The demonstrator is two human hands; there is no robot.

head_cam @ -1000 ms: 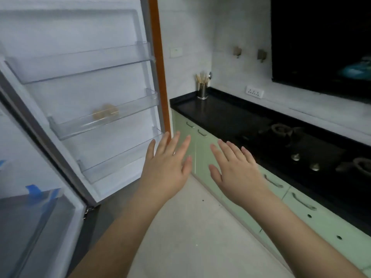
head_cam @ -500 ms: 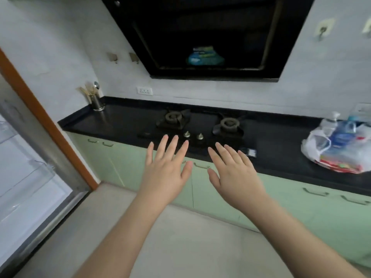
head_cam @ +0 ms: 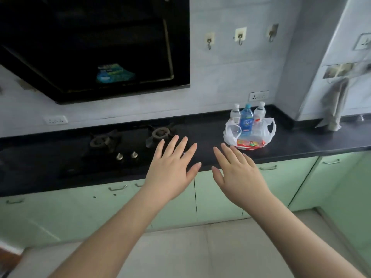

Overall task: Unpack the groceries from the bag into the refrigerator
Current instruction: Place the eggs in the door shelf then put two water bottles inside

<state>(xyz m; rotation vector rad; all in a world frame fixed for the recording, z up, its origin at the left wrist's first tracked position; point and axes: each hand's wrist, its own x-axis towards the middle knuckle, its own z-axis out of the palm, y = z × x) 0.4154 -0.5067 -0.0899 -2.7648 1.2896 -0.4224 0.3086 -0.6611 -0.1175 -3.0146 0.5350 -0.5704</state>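
Home kitchen, 2-burner gas hob, black countertop, green cabinets

Hands: 2, left hand and right hand, both flat and empty. Plastic bag: 1, far right on countertop. Bottles in bag: 3. Gas burners: 2. Stove knobs: 2. Wall hooks: 3. Range hood: 1.

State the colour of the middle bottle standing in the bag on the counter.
Blue, with a blue cap: the middle bottle in the bag; head view.
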